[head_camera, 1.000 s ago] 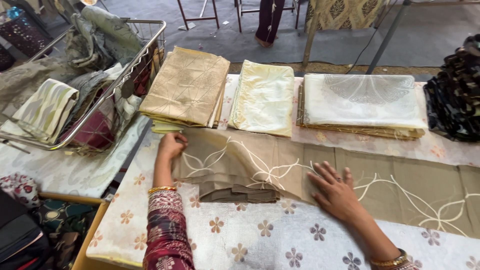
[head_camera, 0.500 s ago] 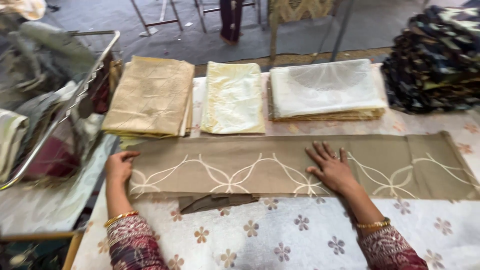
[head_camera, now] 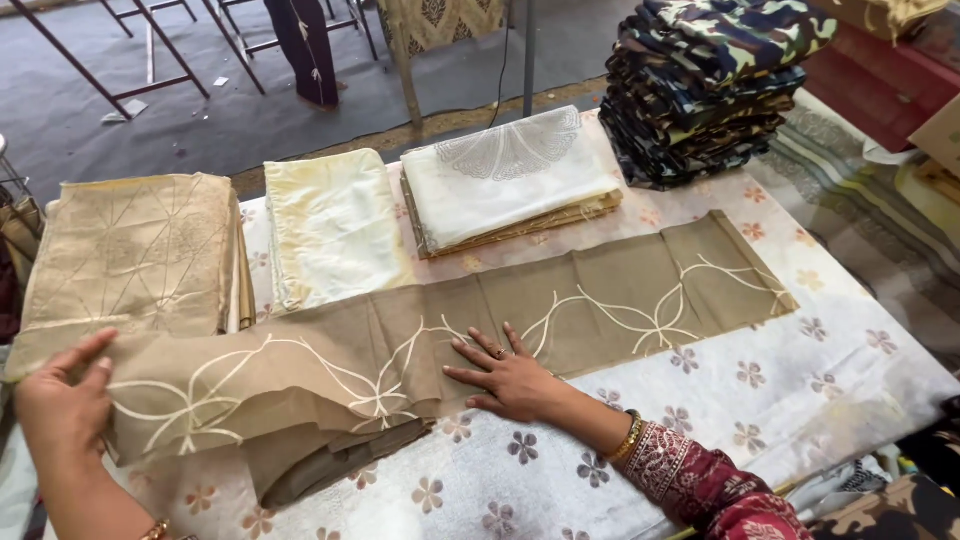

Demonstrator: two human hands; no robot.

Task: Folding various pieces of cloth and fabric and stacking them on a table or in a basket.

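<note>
At the table's near edge, the left hand (head_camera: 62, 408) grips the left end of a brown cloth (head_camera: 560, 305), fingers curled over its fold. The right hand (head_camera: 510, 378) lies flat and open on the cloth's middle, grasping nothing. The cloth stretches across the table (head_camera: 800, 390). Beyond it lie three folded stacks: gold (head_camera: 135, 255), cream (head_camera: 335, 225) and white (head_camera: 510, 175). A camouflage pile (head_camera: 715, 85) sits at the far right corner.

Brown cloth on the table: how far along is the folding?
Done: the brown cloth lies in a long flat strip, its left end doubled into layers. In hand: the left hand holds that layered end, and the right hand presses the strip flat. Left: the long right stretch is unfolded, not yet like the folded stacks behind.
</note>
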